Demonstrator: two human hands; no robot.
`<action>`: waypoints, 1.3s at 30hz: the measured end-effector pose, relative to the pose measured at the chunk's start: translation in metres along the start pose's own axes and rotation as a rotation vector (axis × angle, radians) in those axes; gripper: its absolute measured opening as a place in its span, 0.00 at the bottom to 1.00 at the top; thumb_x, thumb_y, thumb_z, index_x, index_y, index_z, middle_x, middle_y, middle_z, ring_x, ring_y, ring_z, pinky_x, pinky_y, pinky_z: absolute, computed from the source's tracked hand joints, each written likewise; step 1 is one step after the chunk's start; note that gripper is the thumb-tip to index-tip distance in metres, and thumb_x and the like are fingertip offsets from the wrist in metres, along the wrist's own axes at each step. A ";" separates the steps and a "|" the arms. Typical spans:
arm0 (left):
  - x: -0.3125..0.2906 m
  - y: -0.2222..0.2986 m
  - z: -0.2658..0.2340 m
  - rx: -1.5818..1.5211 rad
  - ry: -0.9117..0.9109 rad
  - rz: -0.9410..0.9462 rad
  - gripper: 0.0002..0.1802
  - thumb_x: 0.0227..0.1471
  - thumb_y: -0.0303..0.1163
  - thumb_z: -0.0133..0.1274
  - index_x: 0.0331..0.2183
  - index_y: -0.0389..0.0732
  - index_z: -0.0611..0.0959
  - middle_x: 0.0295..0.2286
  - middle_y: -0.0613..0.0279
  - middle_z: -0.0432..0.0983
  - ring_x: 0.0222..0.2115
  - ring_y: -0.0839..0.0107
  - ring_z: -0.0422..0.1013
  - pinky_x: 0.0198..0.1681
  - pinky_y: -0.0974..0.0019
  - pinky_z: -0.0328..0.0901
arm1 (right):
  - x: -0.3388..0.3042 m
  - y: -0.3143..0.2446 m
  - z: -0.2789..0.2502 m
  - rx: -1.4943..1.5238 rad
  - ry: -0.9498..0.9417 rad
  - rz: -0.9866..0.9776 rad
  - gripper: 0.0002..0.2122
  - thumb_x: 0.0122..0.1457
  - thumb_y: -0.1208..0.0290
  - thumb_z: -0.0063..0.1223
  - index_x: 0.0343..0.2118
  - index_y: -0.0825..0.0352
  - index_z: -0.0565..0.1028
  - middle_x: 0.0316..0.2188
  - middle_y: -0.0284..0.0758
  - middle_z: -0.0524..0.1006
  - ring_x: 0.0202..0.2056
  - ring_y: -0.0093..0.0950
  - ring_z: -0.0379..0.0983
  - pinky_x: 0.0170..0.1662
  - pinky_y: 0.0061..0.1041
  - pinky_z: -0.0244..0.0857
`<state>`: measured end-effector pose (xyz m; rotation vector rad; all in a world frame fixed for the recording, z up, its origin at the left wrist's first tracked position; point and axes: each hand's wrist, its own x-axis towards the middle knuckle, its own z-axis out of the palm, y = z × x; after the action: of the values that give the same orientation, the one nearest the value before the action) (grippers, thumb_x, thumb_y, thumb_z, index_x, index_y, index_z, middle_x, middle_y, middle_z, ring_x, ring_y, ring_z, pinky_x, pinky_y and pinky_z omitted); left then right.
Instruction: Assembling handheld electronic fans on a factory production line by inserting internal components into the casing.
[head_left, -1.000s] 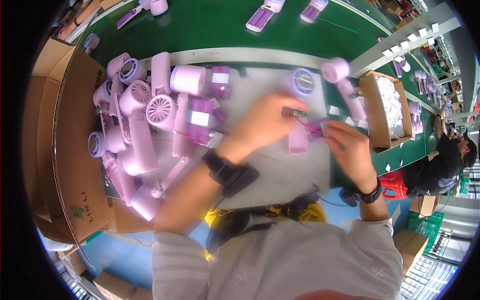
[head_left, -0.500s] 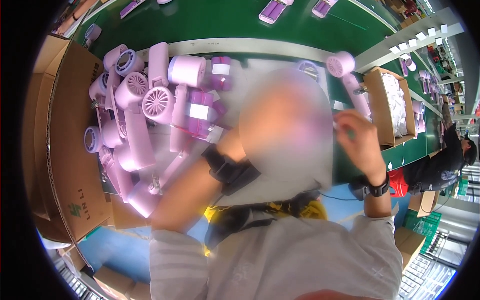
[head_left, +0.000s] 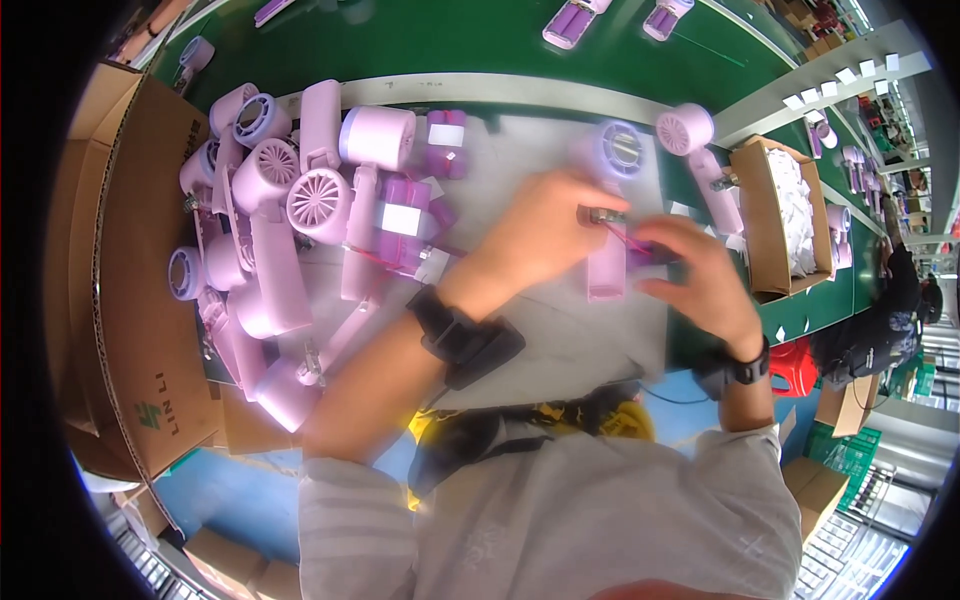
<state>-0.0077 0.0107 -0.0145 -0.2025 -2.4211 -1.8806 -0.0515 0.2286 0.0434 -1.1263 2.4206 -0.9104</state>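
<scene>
Gripping the fan (head_left: 606, 262), my left hand (head_left: 545, 225) is holding it lengthwise near to far; the battery (head_left: 655, 253) is sitting just right, nearer my right hand (head_left: 708, 285), whose grip I cannot tell.

- Green worktop (head_left: 400, 50) — pale rail (head_left: 500, 86) running across it
- Blue floor (head_left: 230, 510) below
- Red plastic seat (head_left: 793, 368) at right
- Bright gridded panels (head_left: 835, 545) — lower right

Factory assembly workshop: green worktop (head_left: 420, 45), heaped matching pink fans (head_left: 275, 255)
</scene>
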 end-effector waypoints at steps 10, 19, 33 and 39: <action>0.000 -0.002 0.000 0.053 0.004 0.107 0.18 0.41 0.25 0.59 0.39 0.41 0.86 0.35 0.52 0.79 0.30 0.64 0.76 0.36 0.66 0.70 | -0.002 0.008 -0.021 0.630 -0.284 0.356 0.30 0.46 0.82 0.64 0.56 0.67 0.67 0.42 0.37 0.76 0.43 0.32 0.74 0.46 0.27 0.69; 0.001 0.003 -0.002 0.125 0.008 0.083 0.17 0.41 0.26 0.60 0.39 0.40 0.86 0.31 0.50 0.80 0.29 0.61 0.77 0.35 0.66 0.70 | -0.012 0.003 -0.016 0.965 -0.325 0.310 0.45 0.38 0.86 0.66 0.63 0.63 0.57 0.49 0.37 0.69 0.49 0.31 0.71 0.49 0.30 0.68; -0.001 0.004 -0.003 0.143 -0.009 0.139 0.14 0.50 0.24 0.57 0.42 0.39 0.84 0.34 0.48 0.80 0.30 0.56 0.78 0.36 0.63 0.71 | 0.000 -0.002 -0.006 0.306 -0.222 0.062 0.37 0.36 0.80 0.70 0.55 0.66 0.67 0.53 0.34 0.68 0.55 0.29 0.64 0.57 0.30 0.58; 0.000 0.012 -0.010 0.217 -0.095 0.144 0.14 0.51 0.24 0.56 0.42 0.39 0.83 0.34 0.46 0.79 0.30 0.52 0.76 0.34 0.60 0.70 | 0.005 0.002 0.008 0.182 -0.126 -0.004 0.34 0.35 0.80 0.70 0.51 0.65 0.70 0.52 0.36 0.70 0.52 0.30 0.67 0.52 0.29 0.62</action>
<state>-0.0065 0.0037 -0.0002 -0.4487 -2.5707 -1.5703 -0.0513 0.2225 0.0356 -1.0872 2.1871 -1.0067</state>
